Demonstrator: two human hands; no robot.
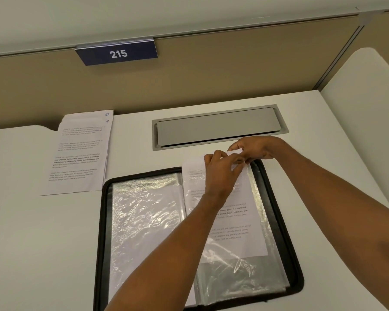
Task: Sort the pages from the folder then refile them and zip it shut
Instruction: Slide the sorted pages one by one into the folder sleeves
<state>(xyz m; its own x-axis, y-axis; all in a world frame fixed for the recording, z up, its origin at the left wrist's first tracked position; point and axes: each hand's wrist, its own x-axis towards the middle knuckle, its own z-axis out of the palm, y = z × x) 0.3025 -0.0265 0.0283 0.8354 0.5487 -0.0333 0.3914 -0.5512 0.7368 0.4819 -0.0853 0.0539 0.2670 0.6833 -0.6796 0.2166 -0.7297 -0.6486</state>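
Head view: smooth white desk (pixel 32 243). Black zip-edged folder (pixel 101 221) open flat, crinkled clear plastic sleeves (pixel 144 209) inside. Far-left of folder, printed paper stack (pixel 79 153), slightly fanned. Beyond folder, grey rectangular hatch (pixel 218 124). Printed page (pixel 238 221) partway inside folder's right sleeve, top sticking out. Left hand (pixel 220 169), right hand (pixel 254 149): fingers curled, pinching page's top edge.

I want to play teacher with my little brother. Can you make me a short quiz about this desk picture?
1. True or false: the folder lies open on the desk.
2. Which number is on the blue sign? A 512, B 215, C 109.
3. Fill in: the right hand pinches the top of a printed ____, with the left hand right beside it.

Key: 1 true; 2 B; 3 page.
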